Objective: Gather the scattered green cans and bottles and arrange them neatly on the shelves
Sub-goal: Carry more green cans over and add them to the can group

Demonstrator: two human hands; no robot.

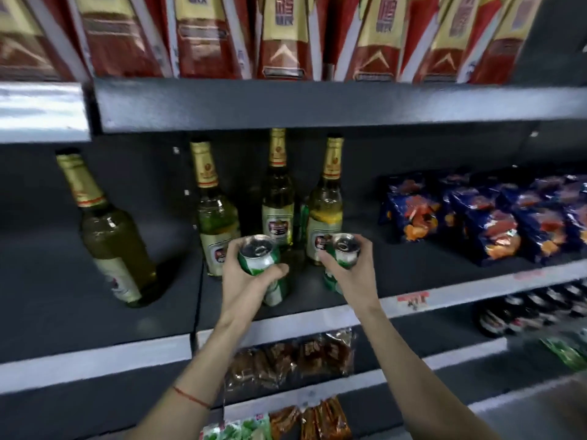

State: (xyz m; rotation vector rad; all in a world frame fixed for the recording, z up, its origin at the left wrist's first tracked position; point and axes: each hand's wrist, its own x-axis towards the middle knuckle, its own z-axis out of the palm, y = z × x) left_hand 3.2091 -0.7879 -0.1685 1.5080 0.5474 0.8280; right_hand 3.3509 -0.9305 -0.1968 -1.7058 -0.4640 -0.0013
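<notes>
My left hand point(246, 276) grips a green and white can point(262, 262) from the side, over the dark middle shelf point(95, 312). A hand's width to its right, my right hand point(352, 271) holds a second green can point(344, 250). Both cans are upright with their silver tops toward me. Behind them stand three green glass bottles with gold foil necks point(216, 214) point(278, 198) point(327, 201). One more such bottle point(111, 236) stands apart at the left. Something green point(304, 217) shows between the two right bottles.
Blue snack bags point(495, 217) fill the right part of the same shelf. Red and gold boxes point(279, 36) line the shelf above. Below are brown snack packs point(292, 357), dark bottle tops point(533, 309) and green packets point(568, 354).
</notes>
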